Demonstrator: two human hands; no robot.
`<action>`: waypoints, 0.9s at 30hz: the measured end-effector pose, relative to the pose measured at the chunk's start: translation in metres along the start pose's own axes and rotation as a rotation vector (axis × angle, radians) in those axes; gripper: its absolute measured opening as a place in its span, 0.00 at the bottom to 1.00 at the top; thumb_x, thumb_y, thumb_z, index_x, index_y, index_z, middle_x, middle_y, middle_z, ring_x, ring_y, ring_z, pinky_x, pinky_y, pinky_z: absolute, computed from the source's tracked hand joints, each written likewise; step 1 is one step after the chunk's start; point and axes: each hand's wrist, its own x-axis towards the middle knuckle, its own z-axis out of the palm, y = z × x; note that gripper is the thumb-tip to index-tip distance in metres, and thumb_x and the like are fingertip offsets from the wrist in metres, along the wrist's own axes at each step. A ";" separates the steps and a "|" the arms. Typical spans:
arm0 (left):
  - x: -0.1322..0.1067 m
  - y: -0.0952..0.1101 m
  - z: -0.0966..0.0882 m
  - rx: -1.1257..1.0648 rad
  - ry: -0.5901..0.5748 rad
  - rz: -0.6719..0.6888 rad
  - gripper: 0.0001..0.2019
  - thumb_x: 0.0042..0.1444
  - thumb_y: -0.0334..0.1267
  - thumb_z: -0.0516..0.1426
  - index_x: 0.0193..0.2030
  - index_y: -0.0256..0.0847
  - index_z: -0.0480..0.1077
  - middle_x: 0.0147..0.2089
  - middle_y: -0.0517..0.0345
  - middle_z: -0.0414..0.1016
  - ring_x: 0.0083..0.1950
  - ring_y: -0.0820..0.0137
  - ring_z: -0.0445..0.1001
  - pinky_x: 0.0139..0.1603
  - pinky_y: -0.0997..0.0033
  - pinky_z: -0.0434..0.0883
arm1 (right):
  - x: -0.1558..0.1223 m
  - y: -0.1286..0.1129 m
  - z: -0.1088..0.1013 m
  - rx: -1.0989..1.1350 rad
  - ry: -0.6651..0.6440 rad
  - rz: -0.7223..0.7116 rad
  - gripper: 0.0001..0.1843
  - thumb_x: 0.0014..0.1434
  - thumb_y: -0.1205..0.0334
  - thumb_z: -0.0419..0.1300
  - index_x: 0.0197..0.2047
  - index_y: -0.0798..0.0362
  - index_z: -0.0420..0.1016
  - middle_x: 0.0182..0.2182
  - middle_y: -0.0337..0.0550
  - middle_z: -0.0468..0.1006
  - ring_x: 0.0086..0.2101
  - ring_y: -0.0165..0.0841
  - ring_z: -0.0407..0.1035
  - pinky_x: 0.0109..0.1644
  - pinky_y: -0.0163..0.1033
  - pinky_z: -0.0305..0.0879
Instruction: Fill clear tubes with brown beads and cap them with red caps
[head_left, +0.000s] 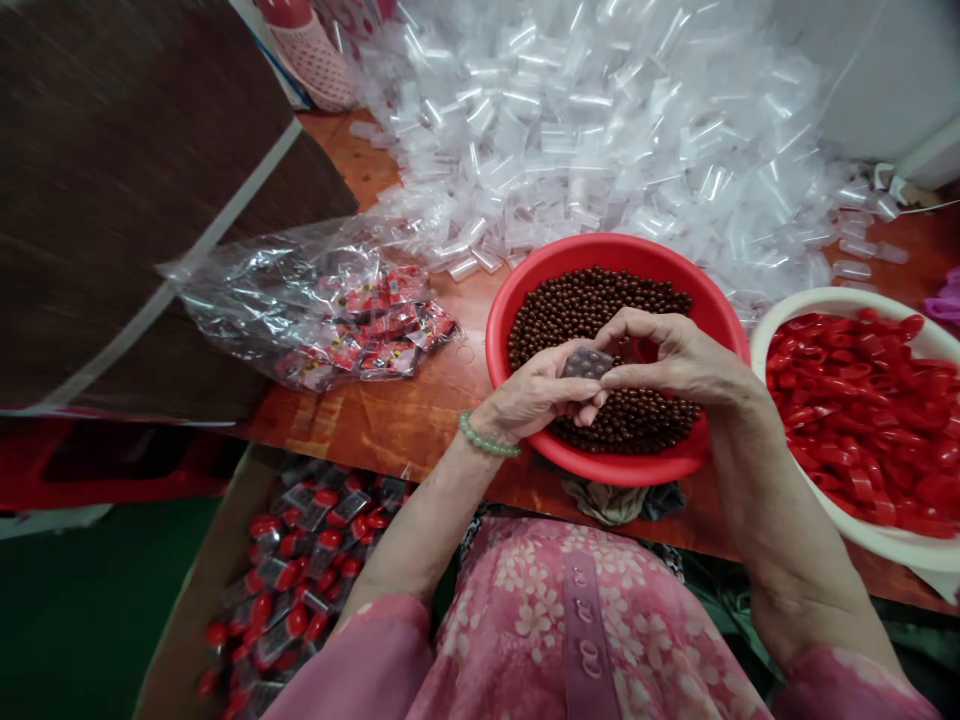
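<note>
Over the red basin [615, 470], my left hand [536, 385] is closed around a small clear plastic box [587, 364] with dark brown balls inside. My right hand [675, 360] has its thumb and forefinger curled at the box's right end, touching it. Beneath both hands, the basin holds a heap of shiny brown balls [630, 425]. A patch of red shows between the right hand's fingers; I cannot tell whether it is a loose part or the basin itself.
Clear plastic boxes [570, 130] pile up behind the basin. At the right, a cream basin [772, 310] holds red plastic caps [862, 420]. A clear bag [262, 290] of red packets [390, 330] lies left. A carton [187, 590] below holds red-capped filled boxes [300, 570].
</note>
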 end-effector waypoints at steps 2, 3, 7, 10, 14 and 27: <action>0.000 0.000 0.000 0.021 -0.010 0.001 0.21 0.49 0.41 0.70 0.44 0.38 0.67 0.30 0.63 0.75 0.23 0.79 0.72 0.24 0.79 0.68 | 0.002 0.002 0.000 -0.010 -0.013 0.009 0.16 0.51 0.51 0.75 0.38 0.51 0.80 0.34 0.39 0.80 0.35 0.34 0.71 0.43 0.40 0.67; 0.000 0.000 0.000 0.035 -0.021 0.001 0.20 0.50 0.41 0.70 0.43 0.38 0.66 0.29 0.63 0.74 0.23 0.79 0.71 0.24 0.79 0.68 | 0.003 0.003 0.000 -0.014 -0.026 0.012 0.16 0.51 0.51 0.74 0.38 0.51 0.80 0.34 0.39 0.80 0.35 0.34 0.71 0.42 0.40 0.67; 0.001 0.000 -0.001 0.075 -0.031 0.012 0.17 0.50 0.39 0.68 0.39 0.38 0.66 0.29 0.64 0.73 0.23 0.80 0.70 0.25 0.78 0.67 | 0.003 0.003 0.000 -0.050 -0.070 0.020 0.14 0.53 0.51 0.73 0.38 0.50 0.79 0.34 0.39 0.81 0.34 0.34 0.70 0.41 0.40 0.66; 0.001 0.000 -0.001 0.073 -0.007 0.026 0.16 0.49 0.38 0.67 0.40 0.38 0.66 0.29 0.64 0.72 0.23 0.80 0.70 0.24 0.77 0.66 | 0.004 0.000 -0.001 -0.109 -0.059 0.022 0.13 0.54 0.52 0.71 0.37 0.50 0.78 0.32 0.38 0.79 0.33 0.33 0.69 0.40 0.39 0.64; 0.001 0.000 0.000 0.090 -0.027 0.032 0.17 0.49 0.38 0.67 0.42 0.38 0.67 0.29 0.65 0.73 0.23 0.80 0.69 0.25 0.76 0.65 | 0.004 -0.003 -0.003 -0.158 -0.078 0.016 0.13 0.55 0.52 0.71 0.35 0.51 0.76 0.31 0.38 0.78 0.33 0.32 0.68 0.39 0.38 0.62; 0.002 -0.001 -0.001 0.166 -0.056 0.061 0.16 0.52 0.40 0.66 0.43 0.38 0.68 0.29 0.64 0.72 0.25 0.80 0.69 0.27 0.76 0.66 | -0.006 0.005 -0.006 -0.045 -0.014 0.023 0.19 0.55 0.43 0.72 0.37 0.49 0.80 0.29 0.38 0.76 0.31 0.32 0.69 0.38 0.39 0.66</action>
